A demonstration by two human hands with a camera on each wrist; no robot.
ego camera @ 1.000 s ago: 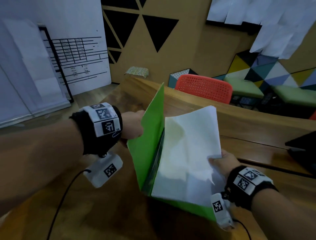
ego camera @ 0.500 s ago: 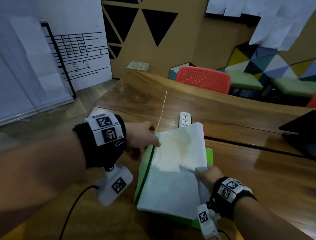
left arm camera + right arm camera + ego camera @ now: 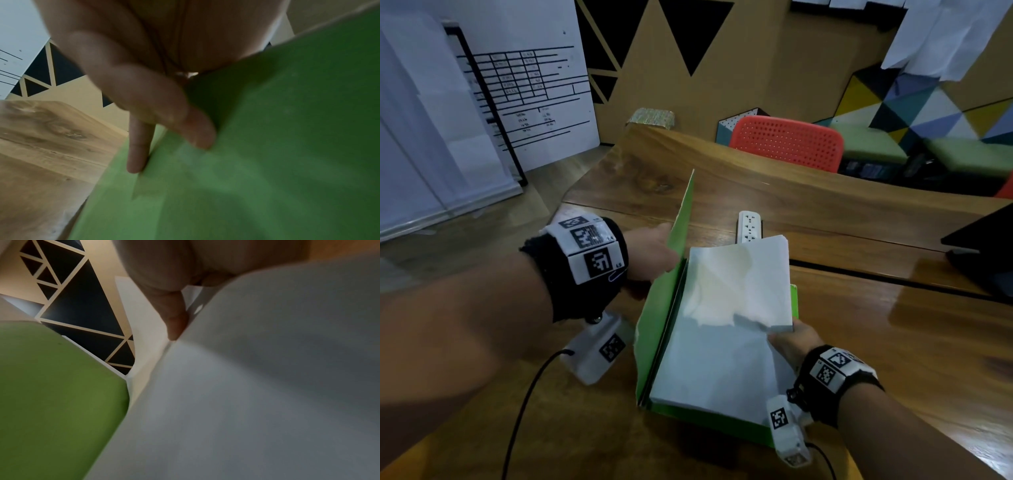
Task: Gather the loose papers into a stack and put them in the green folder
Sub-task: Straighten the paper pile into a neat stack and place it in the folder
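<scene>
The green folder lies open on the wooden table, its left cover standing almost upright. My left hand holds that cover from outside; in the left wrist view its fingers press along the green card. A stack of white papers rests on the folder's lower cover, with the far end of the sheets lifted and curled. My right hand grips the stack's right edge; in the right wrist view a finger lies on the paper beside the green cover.
A white power strip lies just beyond the papers. A dark laptop sits at the table's right edge. An orange chair stands behind the table. The table's left edge drops to the floor beside a whiteboard.
The folder and papers have come down from a raised, tilted position onto the table. The left cover has swung back a little toward the left.
</scene>
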